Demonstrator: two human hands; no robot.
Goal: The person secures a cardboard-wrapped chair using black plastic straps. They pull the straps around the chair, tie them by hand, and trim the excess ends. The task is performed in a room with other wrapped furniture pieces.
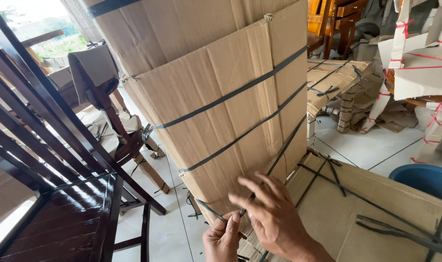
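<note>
Strapping band, dark plastic, runs across the lower corner of a tall cardboard-wrapped package standing on the white tiled floor. Left hand: grip pressed together, thumb and fingers pinching the band's loose end. Right hand: fingers spread, fingertips resting on the band and cardboard just above the left hand. Further bands circle the package diagonally. Dark wooden chair stands left; flattened cardboard and a blue basin lie right.
</note>
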